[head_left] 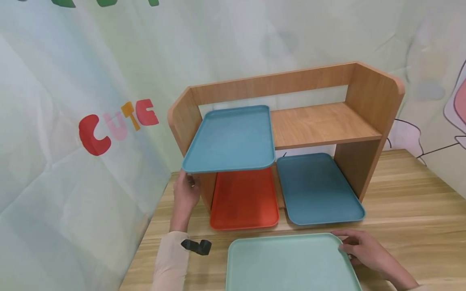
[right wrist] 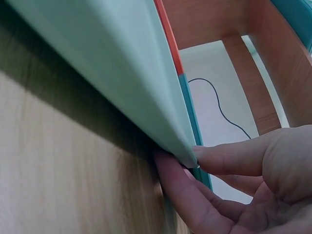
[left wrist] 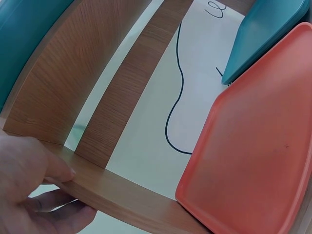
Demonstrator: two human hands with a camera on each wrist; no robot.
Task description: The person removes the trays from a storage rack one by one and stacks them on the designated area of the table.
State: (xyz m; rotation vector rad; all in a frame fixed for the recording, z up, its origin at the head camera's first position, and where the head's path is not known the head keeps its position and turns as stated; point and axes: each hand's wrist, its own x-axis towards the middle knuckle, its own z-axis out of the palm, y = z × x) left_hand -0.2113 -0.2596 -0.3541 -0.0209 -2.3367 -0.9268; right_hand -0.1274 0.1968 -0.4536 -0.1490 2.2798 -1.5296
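Observation:
At the left side of a wooden desktop shelf (head_left: 373, 97), my left hand (head_left: 187, 193) grips the front edge of the side panel (left wrist: 117, 195), thumb on the inner face and fingers curled round the outer one. My right hand (head_left: 365, 248) pinches a light green tray (head_left: 287, 262) near its far right corner. In the right wrist view the thumb lies over the rim of this tray (right wrist: 131, 63) and the fingers reach beneath it. A blue tray (head_left: 234, 139) sits on the upper shelf board, overhanging its front above the left hand.
Under the upper board, a red tray (head_left: 245, 200) lies in the left half and a darker blue tray (head_left: 318, 188) in the right half, both jutting out in front. The shelf stands on a wood-grain table (head_left: 418, 210), with a printed curtain (head_left: 109, 182) behind and left.

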